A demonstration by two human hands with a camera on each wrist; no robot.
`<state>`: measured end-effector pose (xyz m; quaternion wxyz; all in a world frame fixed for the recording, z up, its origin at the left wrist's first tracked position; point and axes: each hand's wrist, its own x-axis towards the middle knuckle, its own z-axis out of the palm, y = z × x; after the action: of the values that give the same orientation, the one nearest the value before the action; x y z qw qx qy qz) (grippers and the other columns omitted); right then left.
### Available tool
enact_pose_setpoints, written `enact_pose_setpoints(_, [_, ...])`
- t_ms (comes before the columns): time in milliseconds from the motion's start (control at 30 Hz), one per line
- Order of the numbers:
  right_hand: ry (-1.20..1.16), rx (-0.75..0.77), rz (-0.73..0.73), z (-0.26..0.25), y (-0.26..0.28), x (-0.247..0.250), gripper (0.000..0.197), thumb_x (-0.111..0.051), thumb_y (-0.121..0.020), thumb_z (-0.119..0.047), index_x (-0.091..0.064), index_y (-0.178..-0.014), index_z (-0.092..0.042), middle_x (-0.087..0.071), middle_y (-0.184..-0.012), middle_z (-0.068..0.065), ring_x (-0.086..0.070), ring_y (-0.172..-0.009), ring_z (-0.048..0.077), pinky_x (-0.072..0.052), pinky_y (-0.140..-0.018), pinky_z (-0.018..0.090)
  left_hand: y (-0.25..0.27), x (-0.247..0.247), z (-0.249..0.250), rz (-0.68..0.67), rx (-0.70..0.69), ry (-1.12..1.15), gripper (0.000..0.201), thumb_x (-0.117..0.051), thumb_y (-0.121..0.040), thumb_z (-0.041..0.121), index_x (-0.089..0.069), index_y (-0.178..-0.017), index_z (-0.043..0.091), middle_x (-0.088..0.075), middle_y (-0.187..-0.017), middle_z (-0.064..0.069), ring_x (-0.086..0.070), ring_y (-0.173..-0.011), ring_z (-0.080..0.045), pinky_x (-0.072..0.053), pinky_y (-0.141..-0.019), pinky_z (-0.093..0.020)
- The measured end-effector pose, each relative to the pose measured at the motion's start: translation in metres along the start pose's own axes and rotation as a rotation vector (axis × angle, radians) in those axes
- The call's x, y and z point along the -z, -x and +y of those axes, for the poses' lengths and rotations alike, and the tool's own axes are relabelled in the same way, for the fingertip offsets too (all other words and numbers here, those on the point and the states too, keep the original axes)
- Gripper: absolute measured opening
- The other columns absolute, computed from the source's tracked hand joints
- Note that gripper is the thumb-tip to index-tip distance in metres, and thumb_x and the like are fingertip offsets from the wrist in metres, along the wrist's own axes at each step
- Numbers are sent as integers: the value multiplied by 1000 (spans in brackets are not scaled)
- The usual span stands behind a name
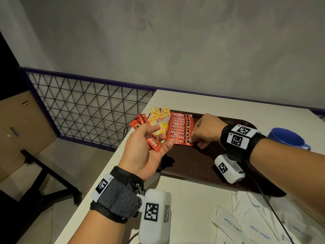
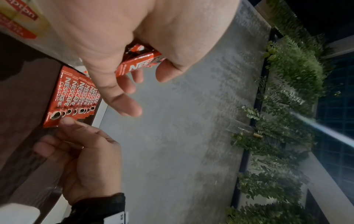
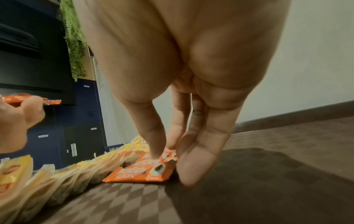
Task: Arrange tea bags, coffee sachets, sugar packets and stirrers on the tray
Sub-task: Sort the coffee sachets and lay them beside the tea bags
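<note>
The right hand (image 1: 205,130) reaches over the tray (image 1: 198,166) from the right, knuckles up, fingers pointing down; its thumb and forefinger pinch the right end of the nearest sachet (image 1: 182,142), the end printed with a cup. That sachet lies flat, long axis left to right, at the near end of a row of sachets (image 1: 180,126) that overlap like shingles and run away toward the tray's far edge. In the right wrist view the thumb tip (image 3: 156,154) presses down on the sachet top while the other fingers hang just beside its right edge.

The left hand (image 1: 147,152) is held palm up above the tray's left edge, fingers loosely curled round a small bundle of spare sachets (image 1: 153,144) lying across the palm, their long axis slanting from the far left toward the near right.

Tea bags (image 1: 160,120) lie in an overlapping column just left of the sachet row, on the tray's far left part. More sachets (image 1: 139,121) sit at the far left corner of the surface (image 1: 193,205). The near and right parts of the tray are bare dark mat. Sugar packets (image 1: 246,219) lie loose on the surface near the tray's near edge, and a blue cup (image 1: 288,138) stands beyond the right wrist.
</note>
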<state>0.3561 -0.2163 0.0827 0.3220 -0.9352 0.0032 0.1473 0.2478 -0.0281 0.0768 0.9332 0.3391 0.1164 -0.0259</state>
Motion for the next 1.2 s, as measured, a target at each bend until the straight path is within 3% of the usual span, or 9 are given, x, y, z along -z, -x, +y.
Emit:
enact_pose_setpoints(100, [-39, 86, 71, -5, 8, 8, 13, -82, -86, -15, -75, -92, -5, -78, -88, 13, -77, -75, 25, -66, -73, 40, 1, 0, 1, -35, 17, -37, 31, -44, -96, -1, -61, -121, -8, -61, -89, -18, -70, -68, -26, -65, -70, -43])
enact_pose_setpoints(233, [-249, 312, 109, -20, 32, 18, 15, -78, -91, -26, -76, -94, -13, -76, -83, 3, -70, -71, 17, -63, -71, 37, 6, 0, 0, -169, 106, -121, 37, -38, -97, -9, -59, -127, -7, -73, -105, -26, -73, -91, -50, -65, -73, -48])
enact_pose_setpoints(300, [-341, 397, 101, -28, 47, 22, 19, -77, -91, -31, -76, -98, -13, -77, -84, 4, -70, -69, 15, -61, -69, 38, 11, 0, 0, -289, 159, -191, 38, -36, -100, -8, -54, -134, -3, -73, -115, -26, -73, -98, -49, -65, -75, -48])
enact_pose_setpoints(400, [-341, 478, 82, -34, 71, 23, 27, -78, -88, -40, -75, -106, -20, -77, -93, 4, -71, -70, 9, -57, -62, 28, 16, 0, 0, -447, 205, -327, 37, -38, -104, -4, -51, -138, 2, -72, -121, -23, -75, -95, -44, -65, -67, -40])
enact_pose_setpoints(533, [-388, 532, 59, -27, 94, 21, 44, -84, -71, -48, -75, -108, -25, -73, -93, 5, -69, -70, 9, -52, -61, 22, 21, -2, -2, -525, 188, -445, 34, -51, -102, 6, -56, -135, 6, -72, -122, -23, -77, -88, -40, -62, -53, -30])
enact_pose_setpoints(733, [-538, 487, 10, -13, 109, 19, 31, -83, -83, -6, -72, -112, -8, -69, -94, 27, -70, -68, 22, -58, -60, 26, 22, -4, -8, -477, 123, -562, 37, -64, -91, 23, -63, -124, 7, -76, -107, -22, -77, -70, -31, -53, -41, -20])
enact_pose_setpoints(867, [-584, 442, 5, -5, 114, 21, 25, -81, -84, -2, -75, -107, -9, -65, -96, 35, -67, -71, 32, -61, -65, 33, 17, -5, -9, -388, 65, -482, 42, -62, -91, 28, -66, -121, -1, -76, -98, -22, -73, -61, -23, -57, -50, -20])
enact_pose_setpoints(1033, [-549, 375, 20, 3, 117, 16, 15, -78, -86, 0, -73, -101, -3, -66, -95, 35, -66, -71, 26, -59, -63, 28, 12, -4, -8, -297, -19, -349, 39, -66, -89, 18, -64, -122, -3, -76, -103, -18, -74, -71, -18, -59, -60, -19])
enact_pose_setpoints(1200, [-647, 356, -7, 9, 118, 12, 37, -83, -72, -19, -69, -97, 4, -68, -98, 33, -65, -73, 28, -60, -63, 29, 6, 0, -9, -231, -88, -360, 14, -64, -95, 6, -66, -108, -1, -73, -87, -13, -68, -61, -14, -55, -55, -16])
